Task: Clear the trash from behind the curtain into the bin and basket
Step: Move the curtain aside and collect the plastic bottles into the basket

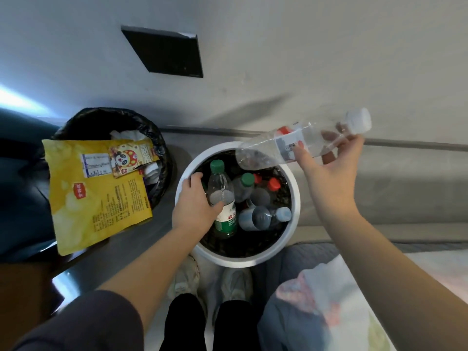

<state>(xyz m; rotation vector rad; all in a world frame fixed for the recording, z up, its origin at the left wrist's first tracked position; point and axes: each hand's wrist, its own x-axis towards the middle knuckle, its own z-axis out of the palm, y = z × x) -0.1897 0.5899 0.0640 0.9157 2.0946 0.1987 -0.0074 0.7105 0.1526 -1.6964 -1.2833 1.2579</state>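
Both hands hold bottles: the left hand (195,202) grips a clear plastic bottle with a green cap (222,196) inside the round white basket (295,196) on the floor; the right hand (329,178) curls thumb and fingers round a long clear plastic bottle with a white cap (291,145), tipped bottom-down over the basket's far rim. That long bottle might hit the rim and roll away, I think, because other capped bottles (260,216) crowd the basket; the big yellow snack bag (96,198), with a small panda wrapper (126,158) on it, sticks far out of the black-bagged bin (157,138) just beside and could slide off.
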